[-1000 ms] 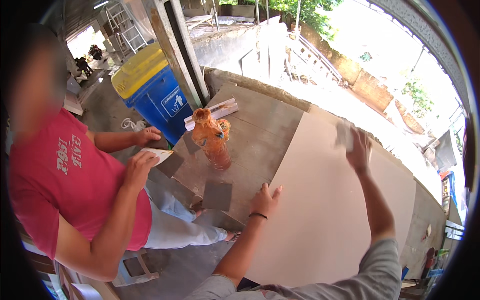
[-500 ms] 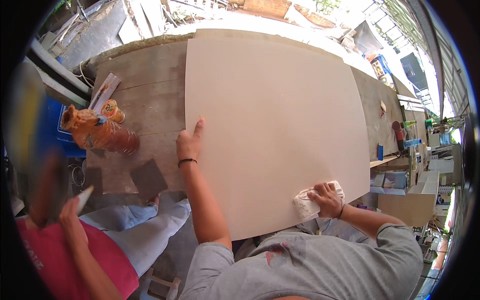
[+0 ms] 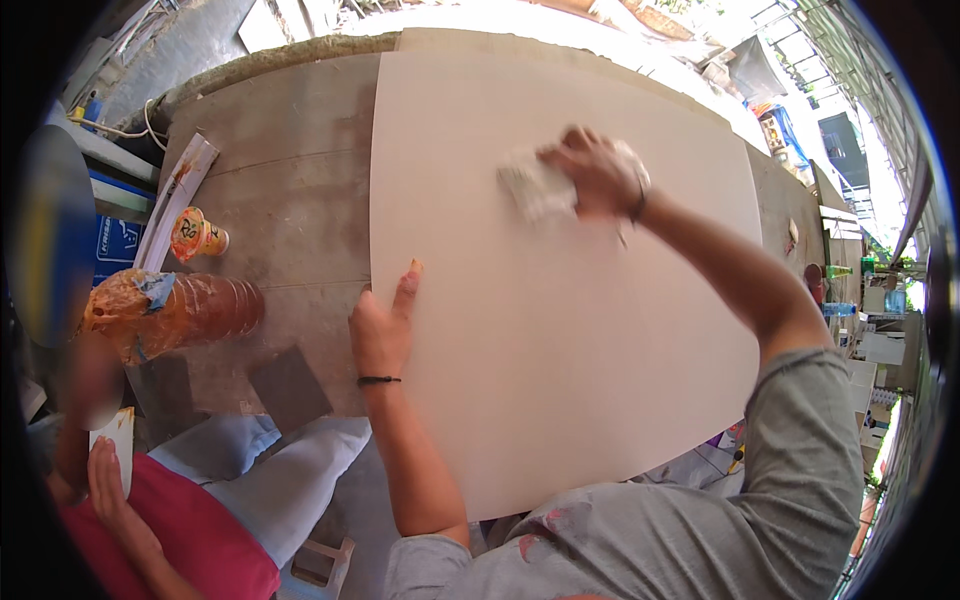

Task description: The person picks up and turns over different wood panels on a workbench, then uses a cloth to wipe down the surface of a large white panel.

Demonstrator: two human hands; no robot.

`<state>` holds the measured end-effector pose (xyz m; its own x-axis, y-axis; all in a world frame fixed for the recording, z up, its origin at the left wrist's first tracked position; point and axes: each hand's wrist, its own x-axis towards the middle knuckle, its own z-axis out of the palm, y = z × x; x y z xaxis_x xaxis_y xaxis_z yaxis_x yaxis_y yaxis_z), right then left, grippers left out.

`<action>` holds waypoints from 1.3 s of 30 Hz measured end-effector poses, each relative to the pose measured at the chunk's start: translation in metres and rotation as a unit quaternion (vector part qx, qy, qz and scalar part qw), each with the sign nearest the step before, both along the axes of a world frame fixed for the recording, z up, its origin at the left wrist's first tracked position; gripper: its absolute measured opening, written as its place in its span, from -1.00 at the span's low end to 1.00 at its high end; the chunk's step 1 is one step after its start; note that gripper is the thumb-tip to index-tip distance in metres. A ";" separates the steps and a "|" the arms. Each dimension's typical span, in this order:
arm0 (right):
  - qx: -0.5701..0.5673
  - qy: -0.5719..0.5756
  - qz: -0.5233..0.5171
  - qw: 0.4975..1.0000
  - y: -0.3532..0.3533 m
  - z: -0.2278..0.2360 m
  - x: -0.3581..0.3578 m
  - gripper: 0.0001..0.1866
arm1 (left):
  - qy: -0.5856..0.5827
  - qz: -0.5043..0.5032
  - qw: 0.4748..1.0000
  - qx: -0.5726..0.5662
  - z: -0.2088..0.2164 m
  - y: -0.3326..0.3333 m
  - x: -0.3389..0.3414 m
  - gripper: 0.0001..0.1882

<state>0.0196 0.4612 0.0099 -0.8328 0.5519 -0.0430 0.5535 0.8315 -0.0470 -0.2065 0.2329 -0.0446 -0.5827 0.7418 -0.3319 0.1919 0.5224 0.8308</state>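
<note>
A large pale, smooth panel (image 3: 560, 380) lies flat on the wooden table (image 3: 280, 215) in front of me. My left hand (image 3: 382, 335) grips its left edge, thumb on top and the other fingers curled at the side, partly hidden. Higher up on the panel, my right hand (image 3: 600, 180) presses a bunched white cloth (image 3: 537, 188) against the surface. Motion blurs both the cloth and the right fingers. A second pale sheet (image 3: 450, 38) shows from under the panel's far edge.
On the left stand a big plastic bottle (image 3: 205, 305) with reddish-brown contents and an orange cup (image 3: 198, 235). Two dark squares, one a dark sheet (image 3: 290, 385), lie near the table's front. A co-worker in a red shirt (image 3: 205, 530) sits close at my left, holding a white piece (image 3: 115, 445).
My right hand has swept the cloth from the panel's near right corner up and left toward its far middle. My left hand stays on the left edge. The view has shifted slightly.
</note>
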 end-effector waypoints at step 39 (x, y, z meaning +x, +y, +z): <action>-0.263 -0.249 -0.242 0.900 -0.329 0.021 0.245 -0.17 | 0.053 -0.073 0.996 -0.028 -0.008 0.013 -0.010 -0.09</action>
<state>0.2643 0.1324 0.0306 -0.3059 0.6388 -0.7059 0.9062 0.4226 -0.0103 -0.2167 0.2455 -0.0525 -0.5040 0.8032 -0.3176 0.3542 0.5276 0.7721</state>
